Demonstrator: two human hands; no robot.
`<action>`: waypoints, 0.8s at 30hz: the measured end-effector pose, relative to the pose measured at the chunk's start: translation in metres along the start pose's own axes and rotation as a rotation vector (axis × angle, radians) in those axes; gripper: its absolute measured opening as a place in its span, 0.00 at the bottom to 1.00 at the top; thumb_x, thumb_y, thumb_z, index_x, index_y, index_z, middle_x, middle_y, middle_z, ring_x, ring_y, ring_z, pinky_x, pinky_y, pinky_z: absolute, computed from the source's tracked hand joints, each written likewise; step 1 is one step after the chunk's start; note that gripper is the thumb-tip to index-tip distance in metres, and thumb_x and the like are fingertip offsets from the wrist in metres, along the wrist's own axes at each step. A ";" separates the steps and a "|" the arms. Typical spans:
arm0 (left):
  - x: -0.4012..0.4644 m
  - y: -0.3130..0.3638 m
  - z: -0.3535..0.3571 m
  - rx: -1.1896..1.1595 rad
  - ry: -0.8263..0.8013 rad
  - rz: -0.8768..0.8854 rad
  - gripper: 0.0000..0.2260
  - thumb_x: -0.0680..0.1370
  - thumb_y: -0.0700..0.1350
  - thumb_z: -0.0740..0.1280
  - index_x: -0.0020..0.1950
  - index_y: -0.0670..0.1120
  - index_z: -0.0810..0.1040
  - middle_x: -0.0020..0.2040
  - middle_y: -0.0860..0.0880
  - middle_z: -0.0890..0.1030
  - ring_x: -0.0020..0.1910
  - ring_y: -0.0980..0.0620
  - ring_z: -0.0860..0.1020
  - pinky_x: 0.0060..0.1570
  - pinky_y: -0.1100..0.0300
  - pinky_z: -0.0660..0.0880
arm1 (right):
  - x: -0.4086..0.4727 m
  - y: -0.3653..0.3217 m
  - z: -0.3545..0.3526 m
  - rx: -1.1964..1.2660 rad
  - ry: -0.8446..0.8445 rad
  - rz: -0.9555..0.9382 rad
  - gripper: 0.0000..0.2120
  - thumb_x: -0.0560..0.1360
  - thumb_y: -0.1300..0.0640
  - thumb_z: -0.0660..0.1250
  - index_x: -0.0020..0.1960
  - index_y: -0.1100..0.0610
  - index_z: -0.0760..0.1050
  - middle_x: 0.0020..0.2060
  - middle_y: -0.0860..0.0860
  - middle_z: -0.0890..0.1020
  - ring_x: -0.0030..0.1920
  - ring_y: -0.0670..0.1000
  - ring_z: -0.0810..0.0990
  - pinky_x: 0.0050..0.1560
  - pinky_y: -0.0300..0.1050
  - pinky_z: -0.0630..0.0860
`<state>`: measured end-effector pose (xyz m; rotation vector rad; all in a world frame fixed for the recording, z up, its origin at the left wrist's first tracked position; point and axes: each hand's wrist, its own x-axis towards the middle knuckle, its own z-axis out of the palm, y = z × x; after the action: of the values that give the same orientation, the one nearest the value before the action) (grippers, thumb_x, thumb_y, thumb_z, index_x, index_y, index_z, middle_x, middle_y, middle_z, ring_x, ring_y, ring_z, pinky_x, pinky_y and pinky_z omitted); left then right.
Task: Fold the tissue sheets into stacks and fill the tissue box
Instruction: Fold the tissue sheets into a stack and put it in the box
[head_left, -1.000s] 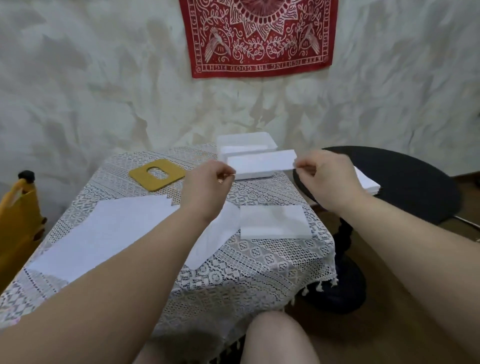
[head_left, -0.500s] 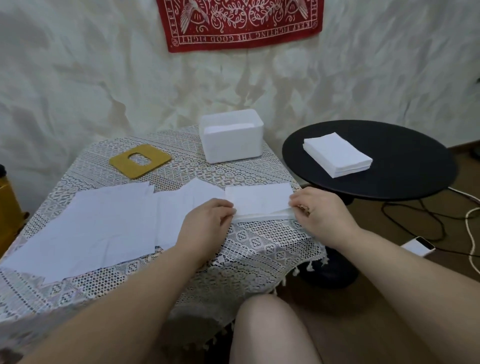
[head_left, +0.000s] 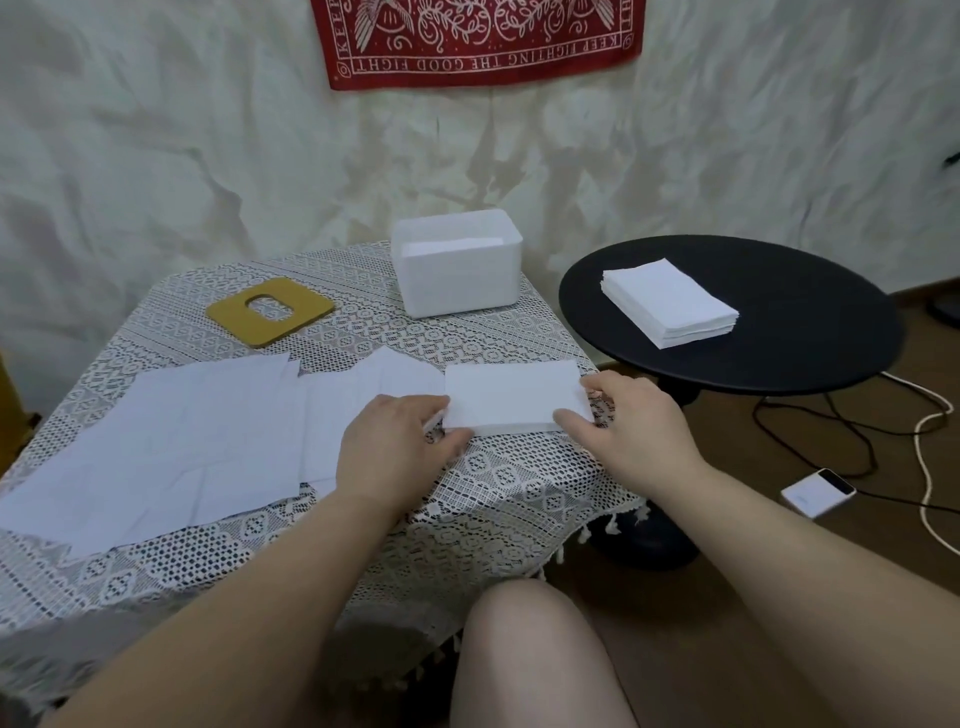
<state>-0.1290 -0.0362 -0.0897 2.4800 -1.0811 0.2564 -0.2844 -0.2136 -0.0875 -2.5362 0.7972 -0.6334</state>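
Note:
A small stack of folded tissues (head_left: 511, 397) lies on the lace-covered table (head_left: 498, 499) near its right edge. My left hand (head_left: 397, 447) grips the stack's left end and my right hand (head_left: 631, 423) grips its right end, thumbs on the near edge. Unfolded tissue sheets (head_left: 171, 441) are spread over the table's left half. The white open tissue box (head_left: 457, 270) stands at the back of the table with some tissues inside. Its yellow lid (head_left: 270, 310) with an oval slot lies to the box's left.
A round black side table (head_left: 810, 332) stands to the right and carries a thick pile of tissues (head_left: 670, 302). On the wooden floor lie a white device (head_left: 818, 491) and cables (head_left: 935, 457). My knee (head_left: 530, 649) is below the table edge.
Both hands lowered the folded tissue from in front of the box down onto the stack on the table, and now hold the stack by its ends. The camera tilted down.

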 end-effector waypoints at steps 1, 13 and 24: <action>0.000 0.001 -0.001 0.008 -0.012 -0.020 0.23 0.74 0.62 0.66 0.65 0.53 0.76 0.58 0.53 0.80 0.59 0.53 0.74 0.53 0.59 0.72 | 0.000 -0.002 -0.001 0.025 -0.019 0.028 0.27 0.72 0.41 0.68 0.67 0.52 0.71 0.58 0.50 0.76 0.59 0.50 0.72 0.55 0.43 0.68; 0.000 0.000 0.000 0.003 -0.010 -0.025 0.21 0.74 0.62 0.66 0.62 0.54 0.78 0.54 0.51 0.82 0.54 0.53 0.78 0.48 0.59 0.73 | 0.008 0.004 -0.013 0.171 -0.138 0.094 0.28 0.66 0.47 0.76 0.63 0.55 0.76 0.55 0.49 0.79 0.44 0.47 0.77 0.44 0.41 0.73; -0.001 -0.004 0.004 -0.075 0.012 0.030 0.19 0.74 0.59 0.68 0.60 0.51 0.79 0.55 0.53 0.80 0.54 0.52 0.76 0.50 0.58 0.71 | 0.012 0.003 -0.019 0.128 -0.151 0.079 0.22 0.66 0.48 0.77 0.57 0.55 0.79 0.46 0.45 0.79 0.46 0.44 0.75 0.42 0.33 0.64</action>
<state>-0.1265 -0.0350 -0.0950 2.3951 -1.1031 0.2356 -0.2871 -0.2278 -0.0704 -2.3917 0.7732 -0.4464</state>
